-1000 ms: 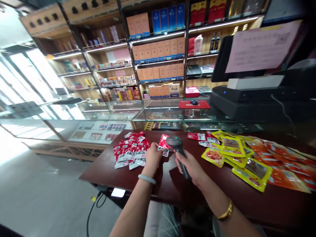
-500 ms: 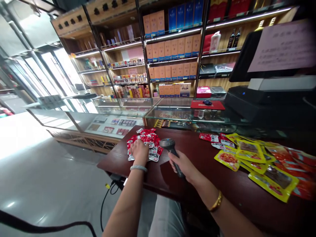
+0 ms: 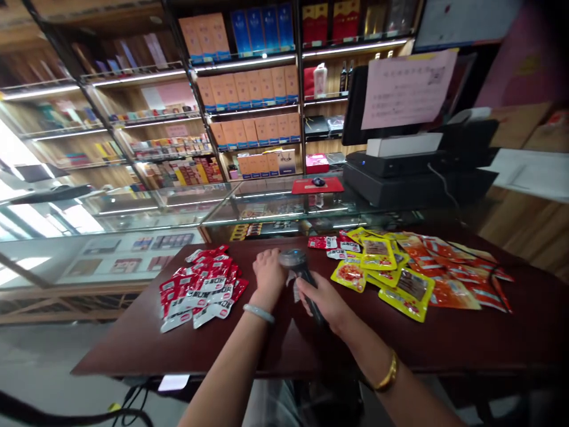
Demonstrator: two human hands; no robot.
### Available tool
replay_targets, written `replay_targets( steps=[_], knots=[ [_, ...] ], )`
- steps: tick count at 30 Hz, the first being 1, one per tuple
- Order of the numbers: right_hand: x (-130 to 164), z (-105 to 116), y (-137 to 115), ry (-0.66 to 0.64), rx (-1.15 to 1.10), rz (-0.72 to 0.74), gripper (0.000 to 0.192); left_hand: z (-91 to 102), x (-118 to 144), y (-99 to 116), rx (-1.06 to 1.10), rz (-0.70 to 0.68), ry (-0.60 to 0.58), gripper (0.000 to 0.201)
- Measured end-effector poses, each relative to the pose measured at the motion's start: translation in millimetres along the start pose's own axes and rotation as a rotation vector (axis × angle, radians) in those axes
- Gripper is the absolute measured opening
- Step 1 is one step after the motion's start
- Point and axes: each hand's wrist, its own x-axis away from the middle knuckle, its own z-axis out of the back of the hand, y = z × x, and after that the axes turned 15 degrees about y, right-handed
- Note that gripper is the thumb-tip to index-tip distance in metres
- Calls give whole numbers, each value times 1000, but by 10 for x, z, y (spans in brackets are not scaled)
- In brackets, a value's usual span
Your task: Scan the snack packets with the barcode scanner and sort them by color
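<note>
My right hand (image 3: 326,301) grips the handle of a dark barcode scanner (image 3: 292,260), whose head points down at the dark wooden table (image 3: 444,341). My left hand (image 3: 269,270) is curled right beside the scanner head, on its left. A pale packet edge shows under the scanner, but I cannot tell if the left hand holds it. A pile of small red-and-white snack packets (image 3: 200,287) lies left of my left hand. Yellow packets (image 3: 377,261) and orange packets (image 3: 453,270) lie spread to the right.
A few more red packets (image 3: 323,242) lie at the table's far edge. Behind it runs a glass display counter (image 3: 267,204) with a red mouse pad (image 3: 317,185) and a black till with screen (image 3: 413,172). Shelves of boxes (image 3: 249,89) fill the back wall.
My left hand laid a red packet on the pile, then came back right beside the scanner head. The camera view swung right. My right hand still holds the scanner.
</note>
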Motion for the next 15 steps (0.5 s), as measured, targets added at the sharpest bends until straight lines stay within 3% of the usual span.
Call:
replay_targets(
  steps=[4,8,11,15],
  knots=[
    [-27,451,-27,90,-48,-7,52,-427,-172,643,224,-176,-131,42],
    [12,772,-88,198,-44,-17,51,-852,-399,1072,300,-291,-264,56],
    [32,905,-117,258,-22,-21,53,-1033,-489,1203,282,-328,-338,62],
    [31,959,-105,273,-8,-28,55,-997,-446,1107,292,-344,-420,58]
  ],
)
